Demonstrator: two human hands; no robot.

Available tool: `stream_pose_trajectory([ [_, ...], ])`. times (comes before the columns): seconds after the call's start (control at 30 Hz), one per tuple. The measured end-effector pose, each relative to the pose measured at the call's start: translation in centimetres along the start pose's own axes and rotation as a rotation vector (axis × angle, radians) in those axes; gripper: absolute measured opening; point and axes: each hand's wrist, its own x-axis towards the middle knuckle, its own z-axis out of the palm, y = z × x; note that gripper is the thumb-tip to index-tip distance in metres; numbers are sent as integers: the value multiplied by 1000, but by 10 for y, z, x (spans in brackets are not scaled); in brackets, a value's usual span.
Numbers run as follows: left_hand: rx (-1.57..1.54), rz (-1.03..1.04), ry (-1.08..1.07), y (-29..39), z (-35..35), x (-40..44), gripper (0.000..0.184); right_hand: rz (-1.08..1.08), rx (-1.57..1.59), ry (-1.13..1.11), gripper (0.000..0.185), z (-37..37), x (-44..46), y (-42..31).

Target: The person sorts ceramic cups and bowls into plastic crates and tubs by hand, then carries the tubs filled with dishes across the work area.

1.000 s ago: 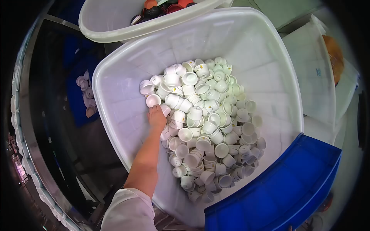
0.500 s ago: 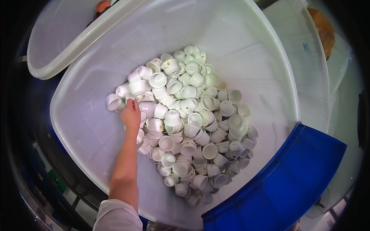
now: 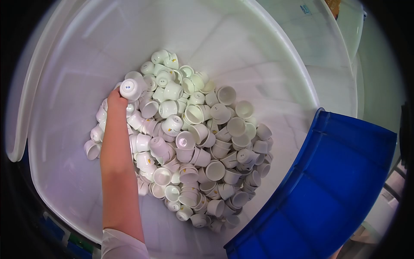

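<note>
My left hand [image 3: 117, 100] reaches into a large white bin [image 3: 282, 82] and is closed on a small white cup [image 3: 130, 88]. The cup is tipped so that its base, with small blue marks, faces me. Below and around the hand lies a heap of similar white cups [image 3: 185, 140], some upright, some on their sides or upside down, several with a small yellow print. At the lower right, a sliver of skin shows under a blue plastic crate [image 3: 310, 185]; it may be my right hand or arm, and no fingers can be made out.
The blue crate overlaps the bin's right rim. Another pale bin [image 3: 325, 60] with a small label stands beyond at the upper right. A further white rim [image 3: 32, 99] runs along the left side.
My left hand has come up from the heap with a cup and turned it base towards me. The view has shifted, so the heap sits further left and the crate shows larger.
</note>
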Motion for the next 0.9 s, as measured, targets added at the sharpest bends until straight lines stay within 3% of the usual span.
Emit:
stream_pose_trajectory([
  [0.13, -16, 54, 69, 2, 7, -33, 33, -8, 39, -22, 54, -1, 16, 7],
  [0.27, 16, 149, -32, -3, -12, -108, 36, -43, 95, -70, 54, -8, 34, 18],
  [0.4, 29, 109, -12, -5, -16, -238, 40, -44, 40, 25, 53, -5, 34, 24],
  [0.47, 15, 109, -5, 2, -7, -320, 42, -88, 84, -70, 49, 7, 21, 9],
  [0.57, -27, 151, -57, 22, 15, -440, 46, -119, 90, -32, 39, 12, 17, 6],
  [0.7, -25, 411, -320, 35, 44, -615, 44, -173, 142, -106, 36, 10, 10, 0],
  [0.77, -47, 386, -606, 33, 45, -700, 37, -197, 188, -172, 35, 4, 8, 1],
  [0.83, 321, 579, -1387, 33, 33, -730, 29, -201, 185, -170, 37, -5, 15, 7],
  [0.9, 371, 668, -1611, 12, 60, -798, 22, -211, 200, -209, 38, -10, 13, 7],
])
